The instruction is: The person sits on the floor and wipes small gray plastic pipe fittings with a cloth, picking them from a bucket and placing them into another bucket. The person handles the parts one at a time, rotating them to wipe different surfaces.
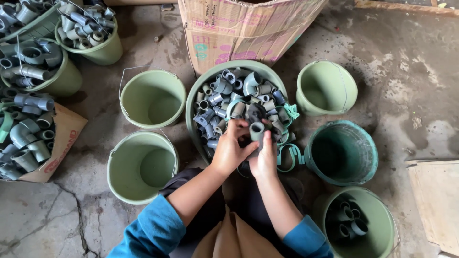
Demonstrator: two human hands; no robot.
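Basin of pipe fittings (224, 102) centre, buckets (152, 98) either side, cardboard box (248, 28) behind

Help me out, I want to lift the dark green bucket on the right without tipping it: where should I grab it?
Grip the dark green bucket by its rim, coming straight down from above. It stands upright, mouth open to the top, and no handle shows clearly. The side toward the bare floor on the right has most room; other buckets crowd the rest.

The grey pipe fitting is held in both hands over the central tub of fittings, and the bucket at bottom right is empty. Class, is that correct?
Not quite. The head view shows the bottom-right bucket holds a few dark fittings. The rest stands: left hand and right hand hold the grey pipe fitting over the central tub.
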